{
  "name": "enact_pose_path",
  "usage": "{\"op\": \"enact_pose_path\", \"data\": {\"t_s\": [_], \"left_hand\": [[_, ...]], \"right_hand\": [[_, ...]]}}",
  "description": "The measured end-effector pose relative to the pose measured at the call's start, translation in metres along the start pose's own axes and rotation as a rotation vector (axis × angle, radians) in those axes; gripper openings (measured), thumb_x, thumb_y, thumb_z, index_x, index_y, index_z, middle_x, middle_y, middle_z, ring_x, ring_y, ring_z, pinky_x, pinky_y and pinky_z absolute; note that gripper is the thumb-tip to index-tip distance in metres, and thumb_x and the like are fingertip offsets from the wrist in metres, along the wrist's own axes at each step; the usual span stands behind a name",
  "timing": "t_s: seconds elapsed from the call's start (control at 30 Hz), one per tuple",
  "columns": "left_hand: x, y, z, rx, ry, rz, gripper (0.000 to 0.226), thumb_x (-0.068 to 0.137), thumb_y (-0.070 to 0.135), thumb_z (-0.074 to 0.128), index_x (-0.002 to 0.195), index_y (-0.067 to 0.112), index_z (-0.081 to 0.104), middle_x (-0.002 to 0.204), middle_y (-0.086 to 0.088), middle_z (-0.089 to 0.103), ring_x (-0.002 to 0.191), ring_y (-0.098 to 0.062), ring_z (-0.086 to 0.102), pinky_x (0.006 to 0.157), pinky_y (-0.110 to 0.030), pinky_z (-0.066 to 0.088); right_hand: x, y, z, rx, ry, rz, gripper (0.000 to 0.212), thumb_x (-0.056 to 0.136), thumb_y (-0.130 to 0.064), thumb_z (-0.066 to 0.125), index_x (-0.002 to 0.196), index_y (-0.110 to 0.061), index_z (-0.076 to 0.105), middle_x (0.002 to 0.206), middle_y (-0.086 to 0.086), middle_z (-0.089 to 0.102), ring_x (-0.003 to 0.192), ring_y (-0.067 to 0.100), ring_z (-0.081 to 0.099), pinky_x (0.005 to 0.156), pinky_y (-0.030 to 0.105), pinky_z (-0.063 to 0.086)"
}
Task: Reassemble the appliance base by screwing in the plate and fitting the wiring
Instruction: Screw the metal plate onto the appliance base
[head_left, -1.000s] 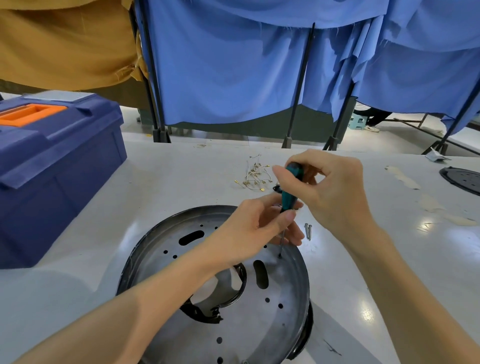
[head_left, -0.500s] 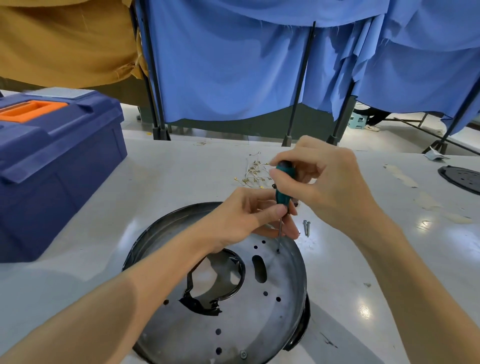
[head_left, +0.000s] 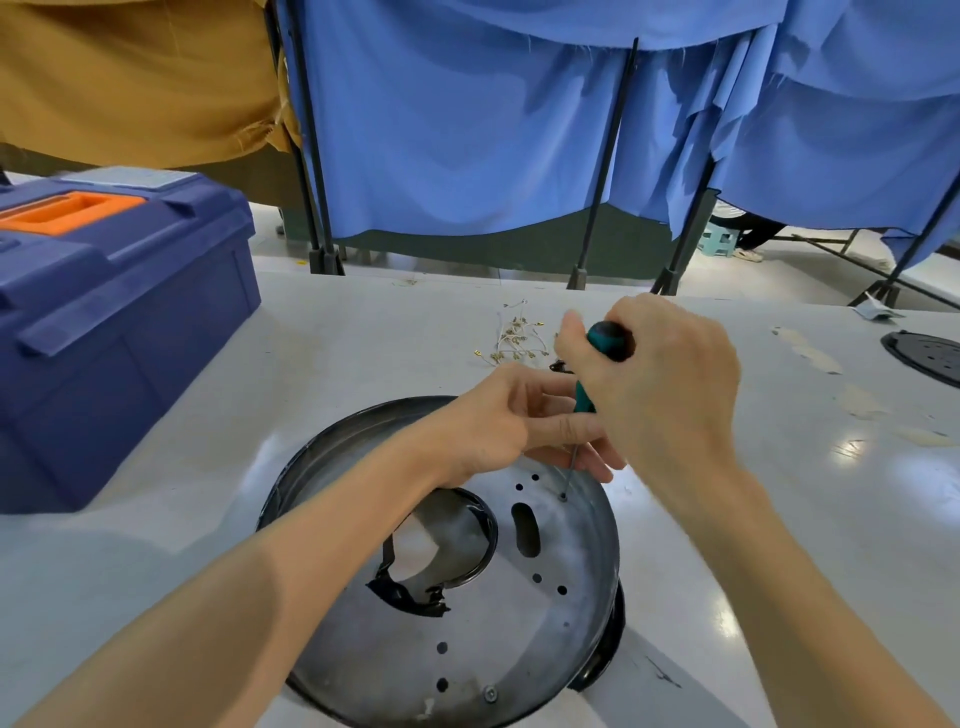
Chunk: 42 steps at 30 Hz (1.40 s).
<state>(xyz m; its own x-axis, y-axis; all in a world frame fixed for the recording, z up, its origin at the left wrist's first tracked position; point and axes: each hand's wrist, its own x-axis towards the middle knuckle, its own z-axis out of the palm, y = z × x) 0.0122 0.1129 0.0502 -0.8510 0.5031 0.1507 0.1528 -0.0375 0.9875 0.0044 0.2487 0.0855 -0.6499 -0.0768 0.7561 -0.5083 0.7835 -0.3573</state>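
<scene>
A round grey metal plate (head_left: 483, 639) with holes and a torn central opening lies in the black appliance base (head_left: 605, 654) on the table. My right hand (head_left: 660, 389) grips the teal handle of a screwdriver (head_left: 597, 358). Its thin shaft stands upright with the tip on a screw (head_left: 563, 497) near the plate's far right edge. My left hand (head_left: 511, 421) pinches the shaft just below the handle, fingers curled round it. A bundle of thin wires with brass terminals (head_left: 514, 338) lies on the table behind the hands.
A dark blue toolbox with an orange handle (head_left: 104, 312) stands at the left. A black round part (head_left: 924, 356) lies at the table's far right edge. Tape scraps (head_left: 810, 353) mark the right side. Blue curtains on black stands hang behind the table.
My right hand has turned on the handle and shifted slightly. The view has tilted, so the plate sits lower. The loose screws beside the plate are now hidden by my right hand.
</scene>
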Motion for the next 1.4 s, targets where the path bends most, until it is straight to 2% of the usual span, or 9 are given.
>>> {"op": "enact_pose_path", "data": {"t_s": [0.1, 0.17, 0.43, 0.63, 0.83, 1.0, 1.13, 1.23, 1.4], "left_hand": [[-0.003, -0.001, -0.004, -0.026, -0.034, -0.036, 0.019, 0.094, 0.015, 0.061, 0.109, 0.005, 0.068, 0.102, -0.013, 0.074, 0.097, -0.031, 0.071, 0.082, -0.026, 0.055], [-0.005, -0.001, -0.004, -0.037, -0.034, -0.035, 0.013, 0.095, 0.016, 0.060, 0.102, 0.016, 0.071, 0.099, -0.010, 0.075, 0.098, -0.030, 0.071, 0.082, -0.025, 0.054], [-0.001, -0.008, 0.002, -0.063, 0.178, 0.057, 0.023, 0.086, 0.009, 0.070, 0.109, 0.008, 0.067, 0.097, -0.020, 0.073, 0.085, -0.031, 0.074, 0.077, -0.030, 0.058], [0.007, -0.006, 0.006, -0.050, 0.169, 0.053, 0.014, 0.089, -0.004, 0.062, 0.098, 0.003, 0.070, 0.082, -0.004, 0.075, 0.076, -0.021, 0.072, 0.069, -0.023, 0.056], [0.005, -0.002, 0.004, -0.052, 0.121, 0.031, 0.015, 0.093, -0.003, 0.056, 0.094, 0.001, 0.070, 0.084, -0.014, 0.072, 0.073, -0.024, 0.070, 0.073, -0.028, 0.056], [0.005, -0.008, 0.004, -0.048, 0.158, 0.059, 0.015, 0.091, -0.003, 0.060, 0.103, -0.003, 0.068, 0.087, -0.013, 0.074, 0.077, -0.027, 0.073, 0.074, -0.030, 0.057], [0.006, -0.009, 0.005, 0.007, 0.211, 0.092, 0.031, 0.082, -0.009, 0.066, 0.079, 0.019, 0.078, 0.077, -0.003, 0.075, 0.071, -0.018, 0.071, 0.066, -0.020, 0.055], [0.008, -0.009, 0.002, 0.000, 0.191, 0.065, 0.030, 0.081, -0.006, 0.063, 0.074, 0.019, 0.078, 0.074, -0.004, 0.074, 0.070, -0.019, 0.070, 0.067, -0.022, 0.055], [0.005, -0.010, -0.005, -0.047, 0.098, 0.002, 0.016, 0.092, 0.004, 0.058, 0.101, -0.001, 0.070, 0.093, -0.016, 0.073, 0.080, -0.026, 0.070, 0.081, -0.032, 0.055]], "right_hand": [[0.016, 0.010, -0.016, 0.393, -0.382, -0.036, 0.026, 0.083, -0.041, 0.071, 0.078, -0.015, 0.073, 0.070, -0.005, 0.063, 0.057, 0.016, 0.056, 0.055, 0.031, 0.048], [0.020, 0.014, -0.017, 0.491, -0.408, -0.099, 0.016, 0.083, -0.024, 0.074, 0.080, -0.009, 0.074, 0.070, 0.003, 0.065, 0.059, 0.018, 0.058, 0.056, 0.032, 0.051], [0.001, 0.011, 0.005, 0.368, -0.062, -0.049, 0.031, 0.083, -0.015, 0.070, 0.061, 0.003, 0.057, 0.050, 0.012, 0.049, 0.050, 0.027, 0.043, 0.050, 0.030, 0.037], [-0.014, -0.007, 0.016, 0.047, 0.179, 0.189, 0.033, 0.088, -0.023, 0.063, 0.062, -0.010, 0.047, 0.055, 0.002, 0.044, 0.051, 0.022, 0.035, 0.055, 0.029, 0.018], [0.020, 0.012, -0.017, 0.506, -0.380, -0.017, 0.027, 0.083, -0.031, 0.075, 0.067, -0.011, 0.068, 0.059, -0.005, 0.059, 0.046, 0.009, 0.051, 0.047, 0.017, 0.040], [0.015, 0.005, 0.005, 0.252, -0.073, -0.222, 0.044, 0.086, -0.003, 0.064, 0.051, -0.007, 0.038, 0.051, 0.000, 0.031, 0.049, 0.021, 0.030, 0.050, 0.030, 0.028], [0.002, -0.008, 0.019, -0.081, 0.111, -0.067, 0.039, 0.081, 0.003, 0.059, 0.056, -0.012, 0.032, 0.054, 0.003, 0.028, 0.047, 0.026, 0.027, 0.047, 0.022, 0.012], [0.009, -0.013, 0.018, -0.264, -0.047, -0.013, 0.040, 0.091, -0.008, 0.054, 0.056, -0.010, 0.035, 0.054, 0.003, 0.033, 0.054, 0.030, 0.037, 0.050, 0.028, 0.017], [0.035, 0.005, -0.012, 0.511, -0.567, -0.139, 0.043, 0.095, -0.029, 0.062, 0.058, -0.008, 0.067, 0.049, -0.001, 0.058, 0.039, 0.005, 0.048, 0.045, 0.010, 0.035]]}}
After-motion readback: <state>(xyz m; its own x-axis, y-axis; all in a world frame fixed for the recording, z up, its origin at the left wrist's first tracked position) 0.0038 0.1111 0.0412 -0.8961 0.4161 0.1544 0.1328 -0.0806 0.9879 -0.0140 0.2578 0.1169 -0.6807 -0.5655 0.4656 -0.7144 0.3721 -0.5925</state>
